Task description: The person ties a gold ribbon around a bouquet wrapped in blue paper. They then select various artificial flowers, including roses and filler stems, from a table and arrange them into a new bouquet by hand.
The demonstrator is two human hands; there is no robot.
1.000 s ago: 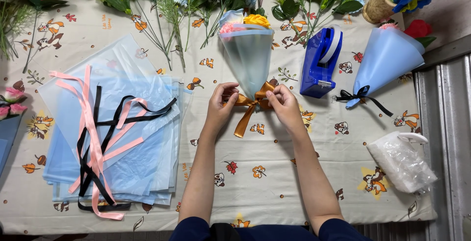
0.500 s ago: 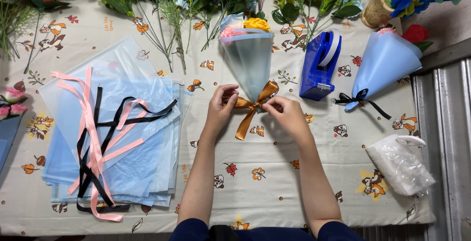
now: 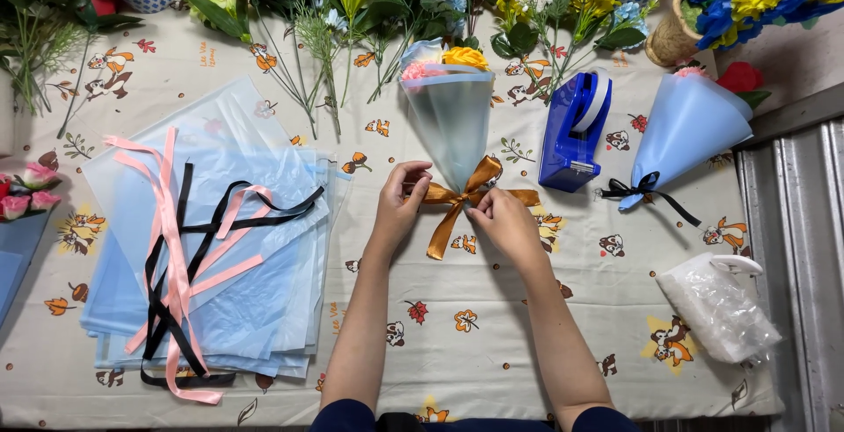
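Both grips pinch the orange ribbon bow (image 3: 464, 199) — left hand (image 3: 400, 203) on one loop, right hand (image 3: 503, 219) beside the knot. Above it lies the pale blue wrapped bouquet (image 3: 450, 120) on the worktop (image 3: 492, 344).

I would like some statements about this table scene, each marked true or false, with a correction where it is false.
1. Both hands, the left hand and the right hand, are at the orange ribbon tied round the small bouquet. True.
2. The tape dispenser is red. False: it is blue.
3. The second wrapped bouquet, to the right, has a black ribbon. True.
4. The pink and black ribbons lie on a stack of thin pale blue sheets. True.
5. The clear plastic bag lies at the left edge of the table. False: it lies at the right edge.
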